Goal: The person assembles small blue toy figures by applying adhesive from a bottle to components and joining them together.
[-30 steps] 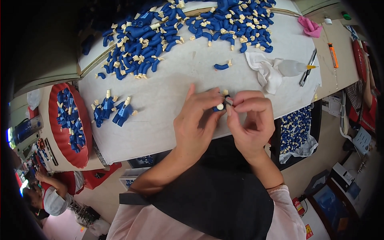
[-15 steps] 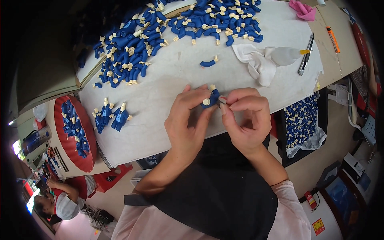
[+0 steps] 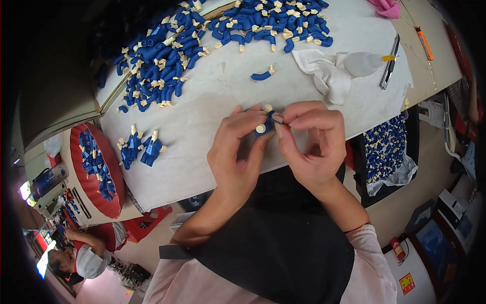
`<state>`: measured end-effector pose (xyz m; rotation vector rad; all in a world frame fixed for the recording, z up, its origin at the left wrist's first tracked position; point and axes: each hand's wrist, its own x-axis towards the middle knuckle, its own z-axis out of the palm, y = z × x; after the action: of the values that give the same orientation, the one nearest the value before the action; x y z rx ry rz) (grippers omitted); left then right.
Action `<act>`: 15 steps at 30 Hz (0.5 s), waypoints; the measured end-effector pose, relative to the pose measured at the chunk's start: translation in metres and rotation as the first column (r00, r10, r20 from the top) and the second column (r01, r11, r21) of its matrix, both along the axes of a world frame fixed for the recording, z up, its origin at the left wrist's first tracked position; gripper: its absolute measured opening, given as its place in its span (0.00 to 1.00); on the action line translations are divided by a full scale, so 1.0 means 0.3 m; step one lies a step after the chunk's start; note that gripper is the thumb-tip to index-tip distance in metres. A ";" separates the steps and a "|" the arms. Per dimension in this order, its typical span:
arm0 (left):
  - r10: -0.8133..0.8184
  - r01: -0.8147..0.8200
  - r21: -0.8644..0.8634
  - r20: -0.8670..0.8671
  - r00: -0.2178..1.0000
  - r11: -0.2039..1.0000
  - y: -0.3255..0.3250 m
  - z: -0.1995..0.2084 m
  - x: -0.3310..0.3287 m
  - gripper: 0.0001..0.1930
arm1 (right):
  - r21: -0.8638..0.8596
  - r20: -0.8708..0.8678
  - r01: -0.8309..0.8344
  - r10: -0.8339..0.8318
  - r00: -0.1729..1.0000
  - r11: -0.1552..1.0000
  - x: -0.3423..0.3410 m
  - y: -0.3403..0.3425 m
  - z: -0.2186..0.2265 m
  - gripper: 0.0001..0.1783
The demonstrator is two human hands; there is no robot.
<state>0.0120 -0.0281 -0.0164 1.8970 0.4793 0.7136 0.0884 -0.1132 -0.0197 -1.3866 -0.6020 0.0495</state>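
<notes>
Both my hands meet over the near edge of the white table (image 3: pixel 212 101). My left hand (image 3: pixel 238 149) grips a small blue toy figure body (image 3: pixel 264 127) with a cream peg on it. My right hand (image 3: pixel 311 144) pinches a small part against the same figure from the right, fingertips touching it. A single loose blue arm piece (image 3: pixel 260 76) lies just beyond my hands. Several finished blue figures (image 3: pixel 140 147) lie in a little group to the left.
A big heap of blue arm pieces (image 3: pixel 157 61) covers the far left and far middle of the table. A white cloth (image 3: pixel 324 73), a squeeze bottle (image 3: pixel 364 63) and a knife (image 3: pixel 391 68) lie at the right. A red tray (image 3: pixel 109 172) holds more blue parts; a bag of pieces (image 3: pixel 387 149) sits below right. Another person (image 3: pixel 76 258) is at lower left.
My hands have kept together on the figure while the fingers shifted slightly. The view moved a little, so the table sits higher in the picture.
</notes>
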 end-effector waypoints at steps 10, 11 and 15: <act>-0.018 0.028 -0.265 0.041 0.999 0.964 0.010 0.008 -0.003 0.18 | -0.169 0.154 -0.077 0.104 0.983 0.983 0.018 -0.017 0.015 0.13; -0.049 0.057 -0.392 0.030 0.998 0.918 0.013 0.015 -0.002 0.19 | -0.226 0.158 -0.073 0.110 0.981 0.971 0.024 -0.032 0.015 0.13; -0.065 0.123 -0.626 0.114 0.991 0.770 0.042 0.056 -0.013 0.22 | -0.155 0.147 -0.003 0.026 0.989 0.988 0.039 -0.068 0.029 0.15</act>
<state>0.0082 -0.0154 0.0005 1.2337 0.4894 0.4782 0.1001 -0.1335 -0.0110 -1.5455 -0.7450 0.0042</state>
